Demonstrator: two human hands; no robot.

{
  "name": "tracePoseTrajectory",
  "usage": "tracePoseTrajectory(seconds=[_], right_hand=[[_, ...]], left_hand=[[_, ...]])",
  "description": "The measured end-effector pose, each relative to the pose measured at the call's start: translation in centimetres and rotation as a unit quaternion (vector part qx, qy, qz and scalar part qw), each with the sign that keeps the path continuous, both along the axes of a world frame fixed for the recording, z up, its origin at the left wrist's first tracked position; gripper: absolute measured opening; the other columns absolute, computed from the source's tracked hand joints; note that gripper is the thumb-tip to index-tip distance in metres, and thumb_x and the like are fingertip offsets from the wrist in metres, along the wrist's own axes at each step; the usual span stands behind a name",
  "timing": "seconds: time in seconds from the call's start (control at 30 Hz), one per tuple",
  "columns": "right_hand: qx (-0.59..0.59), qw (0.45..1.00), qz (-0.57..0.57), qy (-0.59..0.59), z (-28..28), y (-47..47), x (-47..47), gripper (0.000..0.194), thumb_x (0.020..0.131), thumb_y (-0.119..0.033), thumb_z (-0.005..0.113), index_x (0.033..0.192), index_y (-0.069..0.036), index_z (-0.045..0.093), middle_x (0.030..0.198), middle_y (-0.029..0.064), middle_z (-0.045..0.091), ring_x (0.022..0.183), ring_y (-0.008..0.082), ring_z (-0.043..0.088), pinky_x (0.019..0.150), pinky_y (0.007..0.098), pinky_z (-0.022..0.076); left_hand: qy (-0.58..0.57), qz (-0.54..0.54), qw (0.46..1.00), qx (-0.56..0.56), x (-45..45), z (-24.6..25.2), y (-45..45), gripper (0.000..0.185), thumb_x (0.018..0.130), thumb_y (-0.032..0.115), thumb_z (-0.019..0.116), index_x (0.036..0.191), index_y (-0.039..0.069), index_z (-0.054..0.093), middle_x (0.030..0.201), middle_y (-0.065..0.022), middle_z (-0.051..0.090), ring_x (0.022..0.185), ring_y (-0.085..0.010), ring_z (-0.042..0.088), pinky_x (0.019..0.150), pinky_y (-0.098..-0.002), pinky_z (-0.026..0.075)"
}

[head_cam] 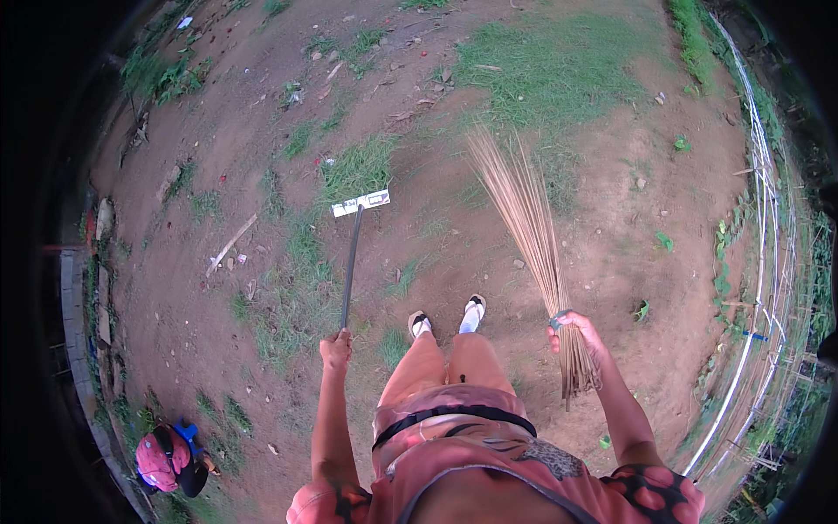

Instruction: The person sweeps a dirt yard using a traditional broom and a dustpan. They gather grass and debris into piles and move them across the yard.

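My left hand (336, 350) is closed around the end of a dark pole, whose far end carries a flat white dustpan or scraper head (361, 203) bearing writing. That head rests at a patch of cut grass (357, 169). In my right hand (574, 329) is a stick broom (533, 229) of thin brown ribs, gripped near its bound butt end, with the tips fanned out ahead over the soil. My feet in sandals (474, 312) stand on the ground between the two tools.
A wide mat of grass (550, 65) lies ahead. A wooden strip (232, 245) and litter are scattered at left. A person in a pink top (157, 457) is low at the far left near a block edging (75, 327). White poles (759, 216) form a fence at right.
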State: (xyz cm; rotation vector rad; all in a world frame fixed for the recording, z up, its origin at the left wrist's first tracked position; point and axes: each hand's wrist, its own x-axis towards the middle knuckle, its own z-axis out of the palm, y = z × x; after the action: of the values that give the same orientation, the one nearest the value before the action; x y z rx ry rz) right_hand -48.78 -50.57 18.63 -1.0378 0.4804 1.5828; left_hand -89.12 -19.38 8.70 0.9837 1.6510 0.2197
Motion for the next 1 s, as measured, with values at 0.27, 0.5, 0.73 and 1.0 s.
tracePoseTrajectory(seconds=[0.27,0.5,0.73,1.0], right_hand=[[0.065,0.868,-0.027,0.492,-6.9,4.7,-8.5,0.046,0.08,-0.022,0.051,0.118,0.003,0.041,0.091,0.0117,0.05,0.068,0.0164,0.05,0.064,0.0306,0.0444],[0.109,0.959,-0.066,0.253,-5.3,9.8,-4.3,0.045,0.08,-0.023,0.052,0.115,0.004,0.043,0.086,0.0119,0.052,0.069,0.0172,0.051,0.061,0.0302,0.0458],[0.091,0.987,-0.017,0.13,1.2,9.3,-9.1,0.043,0.08,-0.023,0.05,0.115,0.002,0.046,0.082,0.0112,0.053,0.065,0.0175,0.05,0.057,0.0322,0.0438],[0.036,0.963,-0.02,0.268,-4.2,14.3,-3.3,0.034,0.08,-0.021,0.051,0.103,0.003,0.048,0.084,0.0118,0.053,0.065,0.0158,0.052,0.059,0.0276,0.046]], left_hand=[[0.019,-0.036,0.999,0.025,-1.0,-0.8,5.1,0.022,0.083,0.019,0.061,0.071,0.0,0.061,0.053,-0.0004,0.05,0.039,-0.0071,0.041,0.035,-0.0236,0.031],[-0.002,-0.036,0.999,0.011,-2.9,-2.2,5.2,0.024,0.083,0.019,0.062,0.069,-0.001,0.061,0.052,0.0005,0.048,0.04,-0.0069,0.041,0.037,-0.0234,0.031],[0.015,-0.043,0.999,0.011,-5.6,-2.6,4.8,0.025,0.083,0.019,0.061,0.067,0.0,0.061,0.051,0.0009,0.047,0.04,-0.0068,0.04,0.037,-0.024,0.03],[0.015,-0.023,0.999,0.019,-7.5,-3.5,7.2,0.023,0.083,0.018,0.06,0.069,0.0,0.061,0.051,0.0004,0.047,0.04,-0.007,0.04,0.037,-0.0243,0.03]])
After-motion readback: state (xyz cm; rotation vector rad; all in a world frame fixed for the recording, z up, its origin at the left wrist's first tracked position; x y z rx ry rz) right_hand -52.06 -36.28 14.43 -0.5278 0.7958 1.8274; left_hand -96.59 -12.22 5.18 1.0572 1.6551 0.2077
